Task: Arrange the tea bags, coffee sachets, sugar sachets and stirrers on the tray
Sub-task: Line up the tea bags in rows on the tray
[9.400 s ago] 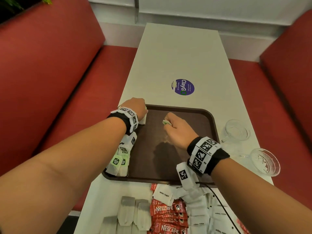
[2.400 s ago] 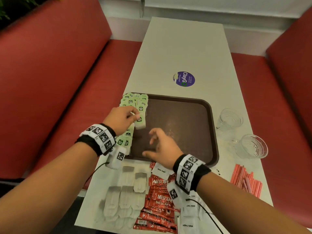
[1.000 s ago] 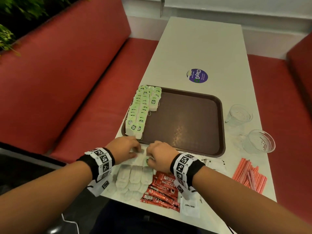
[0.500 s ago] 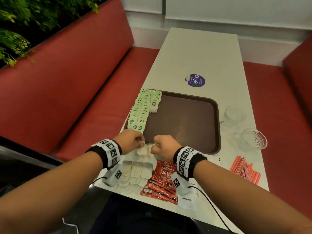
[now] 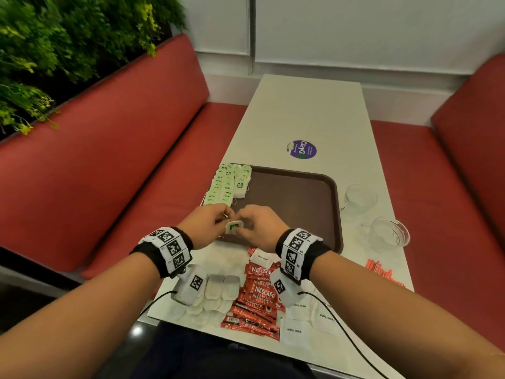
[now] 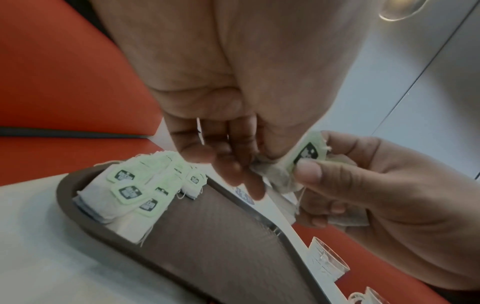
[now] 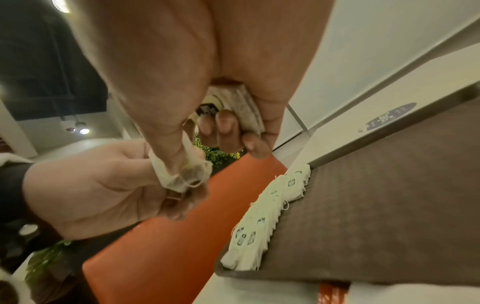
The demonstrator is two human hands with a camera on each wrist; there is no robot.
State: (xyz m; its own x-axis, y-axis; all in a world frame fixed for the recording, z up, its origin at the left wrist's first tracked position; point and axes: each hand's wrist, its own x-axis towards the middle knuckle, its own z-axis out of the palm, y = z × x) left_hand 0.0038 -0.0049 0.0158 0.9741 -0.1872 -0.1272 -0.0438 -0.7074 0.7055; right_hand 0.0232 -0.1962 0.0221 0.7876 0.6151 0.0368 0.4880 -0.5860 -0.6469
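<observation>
I hold one paper tea bag with a green tag [image 5: 234, 227] between my left hand [image 5: 205, 225] and right hand [image 5: 260, 225], above the near left corner of the brown plastic tray [image 5: 289, 203]. A row of tagged tea bags [image 5: 226, 184] lines the tray's left edge. Loose untagged tea bags [image 5: 218, 291], red coffee sachets [image 5: 258, 294] and white sugar sachets [image 5: 296, 328] lie along the table's [image 5: 308, 113] near edge, with two clear glass cups [image 5: 360, 198] right of the tray.

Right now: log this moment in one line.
left hand + right hand: pinch tea bag | above tray near edge | tea-bag row on left side
</observation>
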